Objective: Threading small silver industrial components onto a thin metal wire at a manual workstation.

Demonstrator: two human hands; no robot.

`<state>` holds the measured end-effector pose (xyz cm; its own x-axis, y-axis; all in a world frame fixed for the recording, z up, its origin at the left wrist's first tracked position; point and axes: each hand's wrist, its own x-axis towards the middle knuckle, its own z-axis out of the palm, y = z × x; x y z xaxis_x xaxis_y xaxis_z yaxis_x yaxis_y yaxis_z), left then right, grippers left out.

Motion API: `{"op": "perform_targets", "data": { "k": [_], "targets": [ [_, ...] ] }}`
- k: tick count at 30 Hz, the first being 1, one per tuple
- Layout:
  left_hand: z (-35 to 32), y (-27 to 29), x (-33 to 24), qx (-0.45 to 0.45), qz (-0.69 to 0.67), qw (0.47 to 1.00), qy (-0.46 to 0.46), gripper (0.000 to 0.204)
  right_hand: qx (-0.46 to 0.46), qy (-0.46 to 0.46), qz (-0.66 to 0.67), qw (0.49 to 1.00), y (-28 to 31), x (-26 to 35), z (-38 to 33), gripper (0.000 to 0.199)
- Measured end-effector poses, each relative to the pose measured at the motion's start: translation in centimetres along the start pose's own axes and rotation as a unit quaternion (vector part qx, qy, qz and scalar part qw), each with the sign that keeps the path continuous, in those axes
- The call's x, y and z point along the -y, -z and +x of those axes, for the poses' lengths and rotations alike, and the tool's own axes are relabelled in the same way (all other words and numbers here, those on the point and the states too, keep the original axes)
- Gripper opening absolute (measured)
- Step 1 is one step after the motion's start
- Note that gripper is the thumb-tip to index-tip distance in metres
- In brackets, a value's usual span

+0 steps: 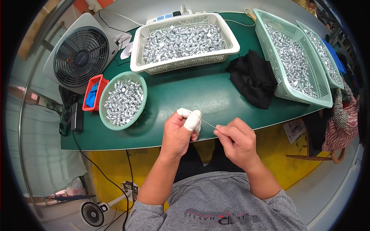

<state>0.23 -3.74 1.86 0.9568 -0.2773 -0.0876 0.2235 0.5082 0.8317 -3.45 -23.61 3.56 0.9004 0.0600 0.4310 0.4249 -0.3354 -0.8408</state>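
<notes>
- Far left, a grey box fan (81,56) stands at the table's corner, its round grille facing me.
- Just beside it sits a small red tray (95,93) with something blue inside, and a black cable runs down off the table edge.
- Next comes a round green bowl (123,100) heaped with small shiny metal pieces, resting on the dark green table (200,96).
- Behind the bowl, a white basket (184,41) holds a big load of the same silvery pieces, with a white power strip (169,16) just behind it.
- My left hand (179,134) hovers at the near table edge, its grip clenched; thumb and forefinger wear white finger cots (191,120) and pinch one end of a thin wire (209,123).
- The wire stretches between my two hands, just above the table's front edge.
- My right hand (237,140) has its grip closed too, fingertips pinching the other end of the wire, close beside the left hand.
- Further back lies a crumpled black cloth (252,77), touching the green basket to its right.
- Two long green baskets (296,57) sit side by side at the right, both filled with metal pieces.
- At the far right edge, a person in a striped garment (341,123) sits by the table.
</notes>
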Motion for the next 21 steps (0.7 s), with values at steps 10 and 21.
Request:
{"op": "perform_targets", "data": {
  "k": [10,21],
  "targets": [
    [-0.2,0.3,-0.3,0.073,0.080,0.994,-0.031,0.009,0.082,-0.281,0.356,0.887,1.2,-0.4,-0.8,0.007],
    [0.7,1.9,-0.7,0.021,-0.195,0.980,-0.019,0.021,0.010,-0.058,0.042,0.997,1.7,-0.7,-1.5,0.013]
  ]
}}
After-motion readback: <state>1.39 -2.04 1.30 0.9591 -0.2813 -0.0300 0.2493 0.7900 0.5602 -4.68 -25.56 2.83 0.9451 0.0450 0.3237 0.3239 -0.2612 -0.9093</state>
